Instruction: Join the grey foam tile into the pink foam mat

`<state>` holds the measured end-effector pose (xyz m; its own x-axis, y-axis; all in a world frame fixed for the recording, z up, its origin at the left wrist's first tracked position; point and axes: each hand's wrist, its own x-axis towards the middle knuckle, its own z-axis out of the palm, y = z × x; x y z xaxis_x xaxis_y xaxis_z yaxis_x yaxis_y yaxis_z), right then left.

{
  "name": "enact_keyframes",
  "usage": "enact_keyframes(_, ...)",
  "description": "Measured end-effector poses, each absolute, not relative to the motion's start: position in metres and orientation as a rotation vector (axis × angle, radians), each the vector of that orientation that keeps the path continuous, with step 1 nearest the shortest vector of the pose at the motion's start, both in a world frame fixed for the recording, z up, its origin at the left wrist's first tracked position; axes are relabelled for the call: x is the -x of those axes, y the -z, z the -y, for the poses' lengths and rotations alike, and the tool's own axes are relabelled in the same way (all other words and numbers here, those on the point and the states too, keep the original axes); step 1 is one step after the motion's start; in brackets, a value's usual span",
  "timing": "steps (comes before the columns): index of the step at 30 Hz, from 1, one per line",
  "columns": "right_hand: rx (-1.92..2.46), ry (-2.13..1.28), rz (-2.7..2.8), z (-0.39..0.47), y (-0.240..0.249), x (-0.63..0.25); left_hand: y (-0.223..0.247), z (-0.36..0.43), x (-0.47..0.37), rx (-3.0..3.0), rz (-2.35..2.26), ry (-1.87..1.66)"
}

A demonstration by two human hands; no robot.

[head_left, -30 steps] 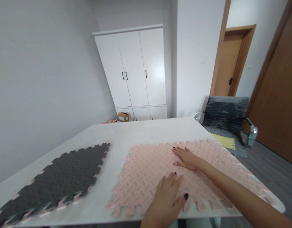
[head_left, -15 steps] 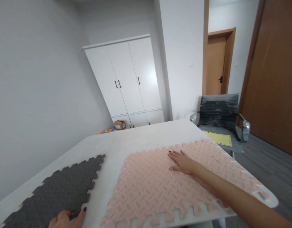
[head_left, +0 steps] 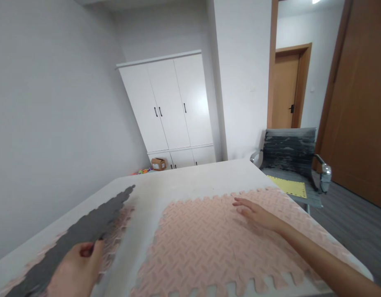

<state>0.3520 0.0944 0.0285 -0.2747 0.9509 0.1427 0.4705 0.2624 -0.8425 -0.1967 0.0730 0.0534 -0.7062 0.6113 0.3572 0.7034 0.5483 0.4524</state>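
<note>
At the lower left, my left hand (head_left: 77, 266) pinches the near right edge of a dark grey foam mat (head_left: 81, 235), which is tilted up off the surface. A pink patterned layer (head_left: 116, 237) shows beneath its raised edge. Pink foam mats with jigsaw edges (head_left: 193, 235) lie flat and joined on the white table (head_left: 184, 181). Over their right part is my right hand (head_left: 255, 214), fingers apart and holding nothing, seemingly just above the pink surface.
Beyond the table's right edge stands a grey chair (head_left: 287, 150) with a yellow mat (head_left: 287, 186) on its seat. A white cabinet (head_left: 168, 103) and a small cardboard box (head_left: 158, 164) are behind the table. A wooden door (head_left: 357, 107) is at the right.
My left hand has lifted the grey mat's right edge, which lay flat before. My right hand has risen off the pink mats and shifted slightly right.
</note>
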Motion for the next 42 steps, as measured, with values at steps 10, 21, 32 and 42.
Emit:
enact_keyframes(10, 0.994, -1.357, 0.867, -0.146, -0.047, -0.446, -0.118, -0.182, -0.026, 2.147, 1.661, 1.509)
enact_keyframes(21, 1.840, -0.777, 0.906, -0.192, 0.004, -0.526, -0.006, -0.262, -0.163, 2.839, 1.502, 0.834)
enact_keyframes(32, 2.110, -0.413, 1.309, -0.229, 0.033, -0.550, 0.009, -0.266, -0.162, 2.893, 1.605, 0.857)
enact_keyframes(42, 2.260, -0.153, 1.301, -0.224, 0.042, -0.541, 0.012, -0.267, -0.163, 2.906, 1.621, 0.865)
